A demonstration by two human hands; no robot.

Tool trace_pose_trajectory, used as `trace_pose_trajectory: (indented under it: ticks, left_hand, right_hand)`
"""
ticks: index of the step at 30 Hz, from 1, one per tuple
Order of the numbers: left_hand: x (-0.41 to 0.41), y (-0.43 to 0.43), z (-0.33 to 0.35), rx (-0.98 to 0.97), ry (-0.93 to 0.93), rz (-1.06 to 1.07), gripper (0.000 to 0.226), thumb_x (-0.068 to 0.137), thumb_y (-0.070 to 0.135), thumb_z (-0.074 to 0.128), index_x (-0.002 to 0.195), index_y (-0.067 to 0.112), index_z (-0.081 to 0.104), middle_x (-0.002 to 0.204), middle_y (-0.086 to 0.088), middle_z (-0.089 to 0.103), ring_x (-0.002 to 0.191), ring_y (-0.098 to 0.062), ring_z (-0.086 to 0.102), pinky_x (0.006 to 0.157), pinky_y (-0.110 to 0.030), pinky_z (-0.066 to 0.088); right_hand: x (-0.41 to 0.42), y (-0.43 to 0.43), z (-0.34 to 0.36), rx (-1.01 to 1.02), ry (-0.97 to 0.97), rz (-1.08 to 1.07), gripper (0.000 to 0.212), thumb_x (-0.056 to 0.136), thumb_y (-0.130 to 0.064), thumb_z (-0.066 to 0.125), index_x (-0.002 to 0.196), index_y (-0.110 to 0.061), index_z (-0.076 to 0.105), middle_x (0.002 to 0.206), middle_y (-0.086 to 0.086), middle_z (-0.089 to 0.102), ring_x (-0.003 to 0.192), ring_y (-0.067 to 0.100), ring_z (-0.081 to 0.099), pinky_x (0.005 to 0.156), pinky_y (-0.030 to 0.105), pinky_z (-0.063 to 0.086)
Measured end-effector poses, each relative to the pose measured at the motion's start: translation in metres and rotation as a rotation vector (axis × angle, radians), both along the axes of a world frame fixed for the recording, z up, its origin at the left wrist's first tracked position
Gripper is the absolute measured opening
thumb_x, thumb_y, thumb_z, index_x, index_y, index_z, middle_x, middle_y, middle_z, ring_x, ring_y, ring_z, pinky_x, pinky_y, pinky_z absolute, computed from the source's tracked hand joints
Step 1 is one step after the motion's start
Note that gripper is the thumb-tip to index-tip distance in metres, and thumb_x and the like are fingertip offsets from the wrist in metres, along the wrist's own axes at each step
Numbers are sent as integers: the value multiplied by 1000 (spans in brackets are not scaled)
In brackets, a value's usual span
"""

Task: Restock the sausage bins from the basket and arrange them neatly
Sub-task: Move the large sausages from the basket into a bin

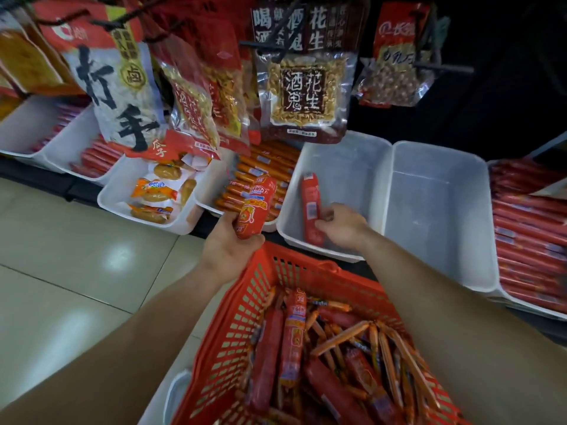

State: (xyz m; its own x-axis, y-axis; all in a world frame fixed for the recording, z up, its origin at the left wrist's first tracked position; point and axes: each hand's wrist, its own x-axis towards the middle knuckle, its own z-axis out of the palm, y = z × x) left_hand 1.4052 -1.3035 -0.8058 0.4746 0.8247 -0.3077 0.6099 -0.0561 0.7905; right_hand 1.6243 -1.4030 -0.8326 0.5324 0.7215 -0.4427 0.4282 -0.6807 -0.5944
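Pale floor tiles (76, 240) run under a shelf lined with white bins, and snack bags (306, 87) hang above them. Our left hand (228, 243) grips a printed sausage (256, 207) by its lower end and holds it nearly upright, in front of the orange sausages (267, 167) stacked in their own bin. Our right hand (343, 227) reaches into the middle bin (346, 167). Its fingers are curled on the lower end of a red sausage (311, 207) that lies along the bin's left side. Touching that bin on the right is the next bin (435, 210), and past it a packed bin (530, 240) full of red sausages in rows. Nearest us, between our forearms, the red basket (233, 326) holds a loose heap (322, 363) of thick and thin sausages.
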Motion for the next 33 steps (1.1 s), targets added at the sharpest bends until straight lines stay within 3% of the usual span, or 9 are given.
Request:
trace_pose_trajectory:
  ticks: [2, 10, 14, 16, 18, 20, 24, 27, 33]
  left_hand:
    - [5, -1, 3, 11, 28, -10, 37, 86, 25, 75, 117, 13, 59, 90, 2, 69, 77, -17, 66, 64, -29, 47]
    - [87, -16, 26, 4, 121, -168, 38, 82, 22, 73, 116, 14, 57, 89, -4, 67, 77, -24, 65, 62, -27, 44]
    - [138, -41, 7, -72, 176, -155, 36, 79, 31, 71, 108, 17, 54, 102, -12, 70, 87, -30, 69, 79, -39, 58]
    - [156, -48, -8, -52, 190, -143, 53, 78, 36, 70, 124, 18, 54, 115, -12, 68, 97, -32, 69, 87, -47, 58]
    - [167, -55, -21, -8, 173, -159, 57, 89, 30, 66, 140, 19, 44, 129, -10, 59, 111, -34, 63, 93, -42, 53]
    - [168, -62, -20, 0, 181, -258, 59, 91, 26, 64, 146, 22, 41, 131, -8, 56, 115, -32, 61, 91, -36, 50]
    - [151, -63, -18, -22, 254, -417, 45, 92, 23, 68, 136, 19, 56, 131, -2, 63, 122, -19, 59, 101, -29, 45]
    - [130, -58, -5, 46, 325, -436, 48, 97, 25, 63, 143, 13, 50, 142, -5, 56, 130, -22, 53, 107, -31, 41]
    - [84, -56, 44, 174, 410, -549, 32, 97, 28, 59, 128, 19, 60, 131, -2, 62, 118, -19, 58, 103, -36, 47]
  right_hand:
    - [11, -19, 11, -15, -27, 75, 14, 93, -32, 62, 103, -22, 64, 113, 2, 68, 105, 23, 62, 94, 36, 49]
    - [54, -106, 56, -24, -220, 159, 22, 93, -28, 59, 113, -24, 67, 108, -4, 69, 98, 20, 65, 89, 30, 49]
    - [58, -140, 37, -1, -177, 88, 27, 92, -25, 58, 118, -24, 65, 114, -3, 65, 96, 17, 61, 86, 29, 47]
    - [59, -147, 25, 19, -158, 42, 29, 91, -24, 57, 119, -26, 64, 115, -4, 63, 100, 16, 61, 89, 30, 48]
    - [59, -146, 17, 38, -153, 25, 30, 91, -24, 58, 120, -27, 64, 115, -5, 63, 100, 16, 61, 90, 30, 48]
    - [58, -144, 13, 48, -153, 31, 30, 91, -24, 58, 121, -26, 63, 114, -6, 61, 99, 16, 59, 87, 28, 45]
    - [50, -140, 15, 15, -155, 102, 31, 93, -24, 56, 124, -23, 60, 118, -3, 56, 102, 19, 58, 87, 31, 47]
    - [48, -138, 28, -45, -199, 185, 35, 94, -27, 54, 129, -23, 57, 123, 0, 54, 111, 24, 58, 96, 39, 48]
    - [41, -138, 80, -216, -294, 328, 41, 94, -35, 53, 134, -22, 53, 130, 5, 51, 120, 29, 54, 100, 40, 45]
